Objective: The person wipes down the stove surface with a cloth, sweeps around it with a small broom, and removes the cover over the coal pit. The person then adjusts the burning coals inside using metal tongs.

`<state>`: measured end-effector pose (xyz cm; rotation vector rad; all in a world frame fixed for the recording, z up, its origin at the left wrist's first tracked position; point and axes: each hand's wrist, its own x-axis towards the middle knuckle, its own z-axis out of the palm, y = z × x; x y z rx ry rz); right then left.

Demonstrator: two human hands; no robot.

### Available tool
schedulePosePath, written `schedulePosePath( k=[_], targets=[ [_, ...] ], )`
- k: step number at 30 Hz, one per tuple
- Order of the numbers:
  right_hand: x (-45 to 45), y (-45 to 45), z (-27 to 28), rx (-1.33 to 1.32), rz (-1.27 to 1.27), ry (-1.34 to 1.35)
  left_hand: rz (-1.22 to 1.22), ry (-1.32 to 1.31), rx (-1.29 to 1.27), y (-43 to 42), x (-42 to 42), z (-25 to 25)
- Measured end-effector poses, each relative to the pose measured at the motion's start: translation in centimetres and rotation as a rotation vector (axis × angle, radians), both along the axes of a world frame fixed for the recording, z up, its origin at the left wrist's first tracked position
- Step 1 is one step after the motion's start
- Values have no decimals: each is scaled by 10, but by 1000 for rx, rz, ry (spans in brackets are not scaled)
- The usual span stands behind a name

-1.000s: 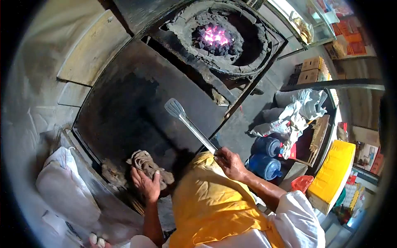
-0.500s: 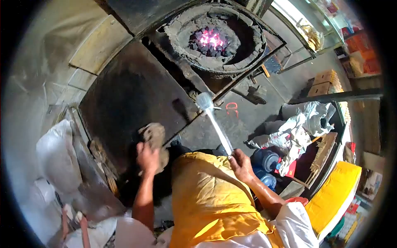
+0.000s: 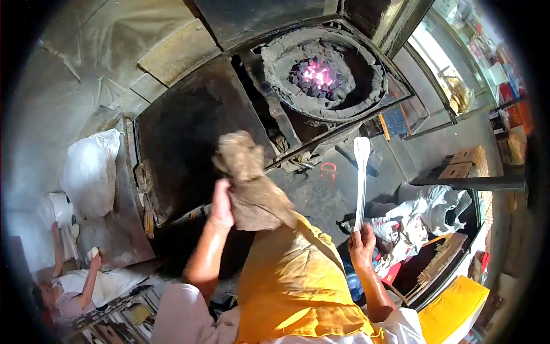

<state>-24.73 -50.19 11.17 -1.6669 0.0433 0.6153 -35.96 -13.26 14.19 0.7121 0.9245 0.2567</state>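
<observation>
A crumpled brown rag [image 3: 260,200] is held at the left hand [image 3: 222,207] in the centre of the frame, in front of the yellow apron [image 3: 292,275]; most fingers are hidden by the cloth, so how they are closed cannot be told. At centre right, the metal tongs [image 3: 361,178] are gripped upright in the frame by the right hand [image 3: 362,243], fingers wrapped around the handle end. The dark slab [image 3: 197,132] is seen at upper left, beside the round stove [image 3: 275,80] with glowing coals [image 3: 318,74]. At lower left, another person [image 3: 77,289] is partly seen.
</observation>
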Motion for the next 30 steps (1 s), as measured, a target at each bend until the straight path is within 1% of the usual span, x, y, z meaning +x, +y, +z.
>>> schedulePosePath(
  k=[2, 3, 4, 6, 7, 8, 9, 10, 11, 12, 13, 14, 16, 17, 18, 20, 21, 22, 23, 24, 25, 26, 28, 29, 30],
  targets=[
    [5, 9, -1, -21, 24, 22, 269, -98, -4, 12, 11, 36],
    [8, 14, -3, -7, 43, 37, 245, -263, -108, 39, -5, 1],
    [11, 21, -5, 8, 64, 52, 319, -248, -93, 46, 5, 7],
    [21, 36, -8, 9, 100, 101, 237, -222, -24, 76, 15, 3],
    [28, 46, -7, 12, 107, 119, 255, -324, -104, 91, 24, 13],
    [36, 56, -7, 14, 112, 137, 277, -249, 6, 101, 32, 25],
    [45, 63, -11, -4, 142, 71, 258, -275, 16, 122, 36, 18],
    [55, 74, -10, -15, 144, 65, 237, -303, 26, 149, 41, 13],
    [67, 87, -8, -52, 145, 64, 236, -271, 57, 173, 49, 6],
    [80, 99, -5, -93, 152, 62, 222, -211, 135, 195, 60, 3],
    [92, 114, -1, -102, 192, 5, 214, -161, 261, 211, 79, 4],
    [104, 120, -10, -69, 200, -27, 202, -102, 386, 229, 100, 3],
    [127, 141, -2, -70, 185, 55, -188, 271, 1262, 281, 132, -11],
    [141, 151, 4, -163, 253, 13, -157, 300, 1233, 303, 146, -18],
    [149, 163, 6, -172, 241, -22, -130, 328, 1206, 320, 159, -24],
    [165, 179, 15, -148, 200, 50, 17, 330, 1267, 347, 179, -39],
    [171, 182, 11, -193, 221, -28, 94, 425, 1419, 353, 192, -44],
    [177, 179, 8, -233, 249, -13, 176, 526, 1566, 357, 204, -49],
    [182, 180, 8, -223, 247, 12, 255, 655, 1610, 369, 220, -65],
    [187, 185, 10, -209, 247, 36, 309, 675, 1604, 373, 237, -73],
    [193, 185, 11, -208, 265, 54, 347, 662, 1590, 376, 256, -77],
    [201, 181, 6, -248, 351, -24, 384, 649, 1573, 377, 276, -82],
    [218, 174, -2, -273, 410, -67, 515, 460, 1626, 371, 319, -87],
    [232, 172, -5, -298, 486, -143, 557, 391, 1685, 364, 338, -89],
    [242, 164, -10, -339, 482, -62, 523, 329, 1749, 366, 356, -105]
  ],
)
